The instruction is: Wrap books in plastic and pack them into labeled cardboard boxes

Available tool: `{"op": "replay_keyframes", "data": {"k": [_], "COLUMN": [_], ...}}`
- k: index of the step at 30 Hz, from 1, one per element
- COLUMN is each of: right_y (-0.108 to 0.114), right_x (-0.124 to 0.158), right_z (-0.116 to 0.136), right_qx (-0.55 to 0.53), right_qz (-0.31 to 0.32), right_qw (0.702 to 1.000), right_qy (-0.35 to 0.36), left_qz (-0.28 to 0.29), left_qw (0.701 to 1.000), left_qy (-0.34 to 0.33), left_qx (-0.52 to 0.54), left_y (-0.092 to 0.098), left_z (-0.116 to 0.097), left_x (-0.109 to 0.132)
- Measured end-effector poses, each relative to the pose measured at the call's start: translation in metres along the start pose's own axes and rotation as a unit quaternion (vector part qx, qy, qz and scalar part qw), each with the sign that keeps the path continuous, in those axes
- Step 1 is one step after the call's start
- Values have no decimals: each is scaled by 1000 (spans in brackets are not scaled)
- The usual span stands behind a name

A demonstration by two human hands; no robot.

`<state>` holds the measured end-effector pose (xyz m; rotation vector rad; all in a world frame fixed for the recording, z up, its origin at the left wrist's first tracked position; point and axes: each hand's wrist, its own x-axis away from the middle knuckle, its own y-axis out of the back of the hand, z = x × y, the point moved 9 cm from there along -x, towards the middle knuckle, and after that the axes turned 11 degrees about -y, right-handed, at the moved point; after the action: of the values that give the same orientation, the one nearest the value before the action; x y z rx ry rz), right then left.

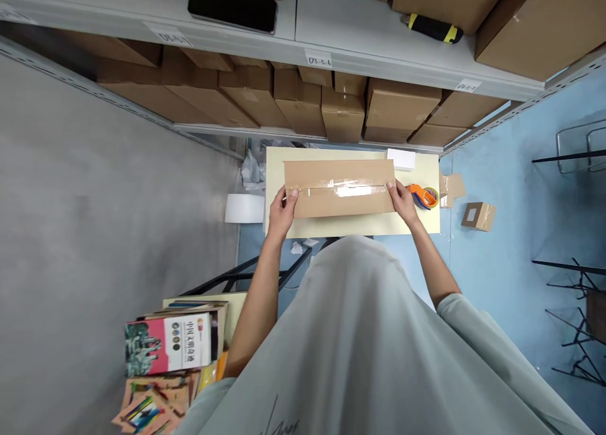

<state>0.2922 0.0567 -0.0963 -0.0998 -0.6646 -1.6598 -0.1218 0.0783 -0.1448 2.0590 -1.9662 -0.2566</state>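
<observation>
A long flat cardboard box [338,204] with clear tape along its middle seam lies level over the pale yellow table [355,228]. Gripping its left end is my left hand [283,213], thumb on top and fingers wrapped round the edge. My right hand [403,202] has hold of the opposite end in the same way. Whether the box rests on the tabletop or is slightly raised, I cannot tell. Just right of my right hand sits an orange tape dispenser [423,196]. A small white box [401,160] stands at the table's back edge, behind the cardboard box.
Metal shelving [265,37] full of cardboard boxes rises behind the table. On its upper shelf lie a black phone-like slab [231,5] and a yellow-black utility knife [434,28]. Books [187,343] are stacked at lower left. A small carton [478,216] lies on the blue floor.
</observation>
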Motion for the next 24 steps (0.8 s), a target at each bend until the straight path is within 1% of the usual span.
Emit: {"op": "replay_keyframes", "data": {"k": [2,5,6,7,8,9,11,14,17,20,22,24], "right_y": [2,-4,-7,-9,-12,-13,-14,-5,11,17,13,7], "right_x": [8,28,34,39,42,44,43,35,22,7,-4,-16], "right_z": [-17,-45,-55,-64,-71,-75,-73,-53,-24,-2,3,4], "right_qx": [-37,-59,-54,-46,-39,-35,-35,-7,83,188,242,274], "right_qz": [49,147,164,166,156,137,82,-16,-93,-119,-114,-111], "right_qw": [998,987,984,983,985,988,995,1000,992,974,962,952], "right_qy": [-16,-41,-51,-60,-66,-66,-49,-22,-18,-36,-61,-78], "left_qz": [42,117,139,153,157,149,108,43,-6,-30,-32,-29], "left_qw": [997,985,981,979,978,980,988,998,1000,997,995,994], "left_qy": [29,63,71,79,87,93,91,39,-29,-44,-34,-18], "left_qx": [57,110,114,111,103,91,65,31,-6,-56,-89,-102], "left_y": [-3,-11,-15,-19,-23,-25,-24,-13,3,13,14,11], "left_z": [12,32,38,44,49,53,54,39,18,14,20,29], "left_x": [14,38,46,53,58,61,60,43,17,-8,-20,-27]}}
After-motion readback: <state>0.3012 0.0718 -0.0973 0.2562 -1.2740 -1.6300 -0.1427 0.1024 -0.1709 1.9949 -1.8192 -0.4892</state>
